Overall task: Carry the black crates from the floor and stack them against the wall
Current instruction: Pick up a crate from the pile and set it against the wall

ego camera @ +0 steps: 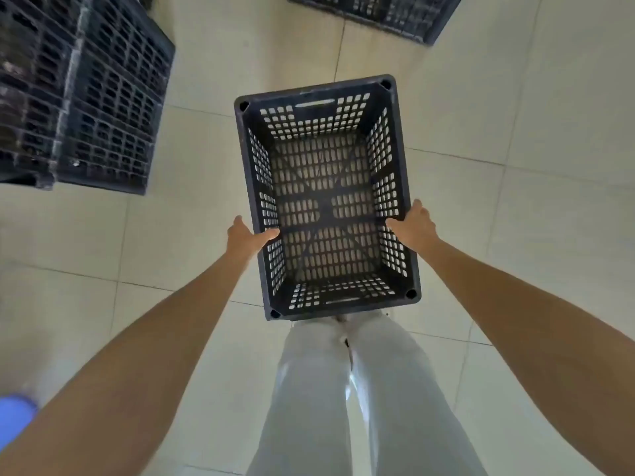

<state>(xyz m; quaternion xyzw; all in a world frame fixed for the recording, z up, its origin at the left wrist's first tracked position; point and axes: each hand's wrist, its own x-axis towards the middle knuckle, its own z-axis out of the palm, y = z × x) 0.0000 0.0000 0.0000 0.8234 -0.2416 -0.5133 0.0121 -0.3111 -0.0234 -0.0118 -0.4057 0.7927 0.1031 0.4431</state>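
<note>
An empty black perforated crate (324,97) is seen from above in front of my legs, its open top facing me. My left hand (247,237) grips its left long rim, thumb inside the wall. On the opposite long rim my right hand (414,225) holds on the same way. The floor tiles show through the crate's slotted bottom. A stack of black crates (86,94) stands at the upper left. Part of another black crate (385,12) lies at the top edge.
Pale tiled floor (515,115) surrounds the held crate. My legs in light trousers (343,389) are directly below it. A blurred blue object (13,417) sits at the lower left edge.
</note>
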